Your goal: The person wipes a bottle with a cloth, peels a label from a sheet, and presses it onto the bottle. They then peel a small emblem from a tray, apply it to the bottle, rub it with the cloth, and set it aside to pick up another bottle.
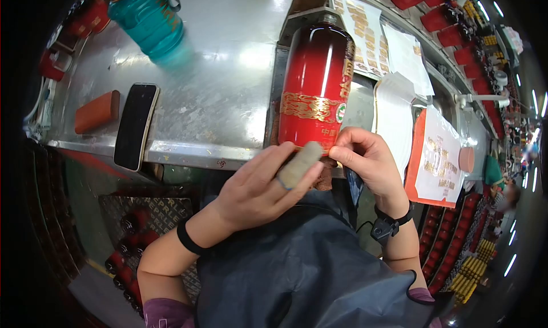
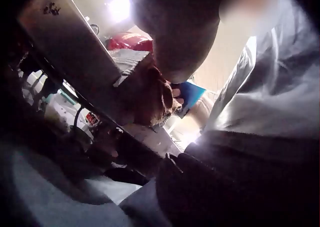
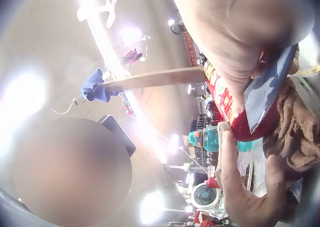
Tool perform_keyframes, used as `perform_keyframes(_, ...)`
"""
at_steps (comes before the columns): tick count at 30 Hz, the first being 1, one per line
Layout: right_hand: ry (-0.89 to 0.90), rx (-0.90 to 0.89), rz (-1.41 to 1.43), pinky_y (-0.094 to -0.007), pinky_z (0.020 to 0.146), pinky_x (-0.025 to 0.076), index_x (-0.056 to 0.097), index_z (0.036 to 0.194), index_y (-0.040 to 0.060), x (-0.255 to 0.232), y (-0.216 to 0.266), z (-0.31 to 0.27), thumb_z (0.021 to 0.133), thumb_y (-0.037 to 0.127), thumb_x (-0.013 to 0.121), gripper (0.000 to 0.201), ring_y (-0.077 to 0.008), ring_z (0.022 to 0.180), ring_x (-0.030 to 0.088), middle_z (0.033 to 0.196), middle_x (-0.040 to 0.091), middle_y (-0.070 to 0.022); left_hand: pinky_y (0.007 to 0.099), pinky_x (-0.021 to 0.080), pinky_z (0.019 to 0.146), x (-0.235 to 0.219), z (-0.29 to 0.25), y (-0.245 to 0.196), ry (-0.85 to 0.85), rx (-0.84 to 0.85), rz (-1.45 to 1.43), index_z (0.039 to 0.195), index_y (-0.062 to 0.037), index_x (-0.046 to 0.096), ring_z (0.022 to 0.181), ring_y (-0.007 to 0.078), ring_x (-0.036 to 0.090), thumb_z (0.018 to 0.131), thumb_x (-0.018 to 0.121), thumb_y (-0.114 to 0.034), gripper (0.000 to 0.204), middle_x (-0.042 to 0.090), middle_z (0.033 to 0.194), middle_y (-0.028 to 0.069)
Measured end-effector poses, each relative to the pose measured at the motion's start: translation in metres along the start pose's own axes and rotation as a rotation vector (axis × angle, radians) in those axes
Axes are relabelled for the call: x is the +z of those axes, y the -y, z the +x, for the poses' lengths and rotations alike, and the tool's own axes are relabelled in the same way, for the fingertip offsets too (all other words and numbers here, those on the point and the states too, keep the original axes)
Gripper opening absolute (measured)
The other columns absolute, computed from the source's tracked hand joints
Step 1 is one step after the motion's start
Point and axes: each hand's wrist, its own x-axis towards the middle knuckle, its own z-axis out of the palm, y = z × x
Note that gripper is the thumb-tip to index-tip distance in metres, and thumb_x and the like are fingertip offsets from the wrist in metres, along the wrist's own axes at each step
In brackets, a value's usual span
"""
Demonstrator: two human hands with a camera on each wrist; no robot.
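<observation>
One large, glossy red cylindrical bottle (image 1: 311, 85), darkening to near black at its rounded shoulder, lies on its side on the scuffed metal worktop (image 1: 222, 82), its short clear neck pointing away from the person and its base toward the two hands. Its smooth wall carries one ornate gold band, gold characters and one round green-and-white emblem. The left hand (image 1: 257, 182) has its fingers spread and nearly straight, touching the base end; one finger wears a matt beige sleeve (image 1: 299, 165) with a blue ring at its lower edge. The right hand (image 1: 374, 162) has its fingers curled around one flat, pointed blue-grey piece (image 3: 270, 92), material unclear, with the thumb tip at the base's edge. One crumpled, nubbly brown cloth (image 3: 290, 127) sits by the base. Left of the bottle are one translucent teal plastic bottle (image 1: 148, 23), one flat black-screened phone (image 1: 136, 125) and one rectangular orange-brown block (image 1: 97, 112); to the right lies one white paper sheet with an orange-red border and gold print (image 1: 436, 160).
</observation>
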Motion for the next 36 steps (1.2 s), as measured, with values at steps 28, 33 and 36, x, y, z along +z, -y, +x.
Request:
perform_keyframes(28,-0.062,-0.062,-0.06,-0.0192,0.053,0.034,0.069,0.086,0.0022,-0.008,0.013,-0.02,0.089,0.014,0.075,0.014,0.0002,0.058,0.043,0.061,0.052,0.0078,0.0424,0.047,0.103,0.012,0.03,0.018,0.04,-0.419,-0.279,0.148,-0.0001,0.04,0.129,0.0404,0.051,0.082,0.078,-0.021,0.079,0.042,0.15,0.0253)
perform_keyframes(33,-0.043,-0.045,-0.029,-0.0191,0.053,0.034,0.068,0.085,0.0021,-0.008,0.005,-0.013,0.09,0.015,0.074,0.015,0.0003,0.057,0.043,0.061,0.051,0.0081,0.0394,0.048,0.1,0.016,0.021,0.022,0.029,-0.459,-0.395,0.148,0.0027,0.038,0.125,0.0379,0.056,0.085,0.077,-0.022,0.078,0.045,0.147,0.0271)
perform_keyframes(36,-0.052,-0.034,-0.042,-0.0193,0.053,0.034,0.068,0.084,0.0024,-0.007,0.003,-0.009,0.09,0.016,0.074,0.016,0.0003,0.057,0.042,0.061,0.051,0.0082,0.0393,0.048,0.101,0.018,0.017,0.022,0.032,-0.496,-0.455,0.148,0.0037,0.037,0.123,0.0364,0.057,0.086,0.077,-0.021,0.078,0.048,0.144,0.026)
